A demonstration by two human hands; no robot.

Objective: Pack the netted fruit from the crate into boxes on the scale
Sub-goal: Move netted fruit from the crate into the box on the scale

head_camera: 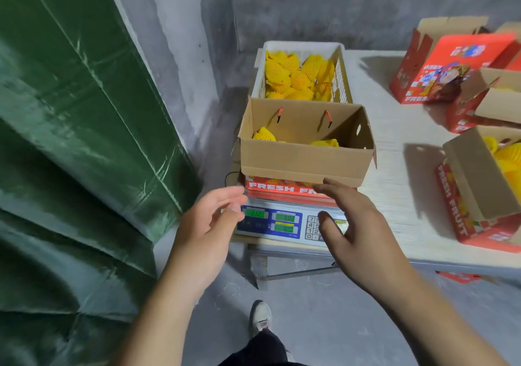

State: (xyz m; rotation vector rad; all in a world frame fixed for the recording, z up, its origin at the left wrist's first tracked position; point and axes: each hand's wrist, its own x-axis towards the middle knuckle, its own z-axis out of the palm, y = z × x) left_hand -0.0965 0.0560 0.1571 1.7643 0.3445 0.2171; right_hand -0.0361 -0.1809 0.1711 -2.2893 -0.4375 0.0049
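A green curtain (70,140) hangs at the left. On the tabletop (400,140), the white crate (342,75) holds netted fruit (293,75). In front of it, an open box (306,162) with a few fruit inside sits on the scale (284,224). Both hands hover near the box front, left hand (208,224) and right hand (355,224), fingers spread loosely, holding nothing.

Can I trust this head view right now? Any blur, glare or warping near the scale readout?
Head view: wide-angle warping bends the green tarp and wall edges; the left hand is slightly motion-blurred; the scale display glows green, its digits soft and hard to read; the box on the scale is sharp; hard shadows fall left of the boxes on the table.
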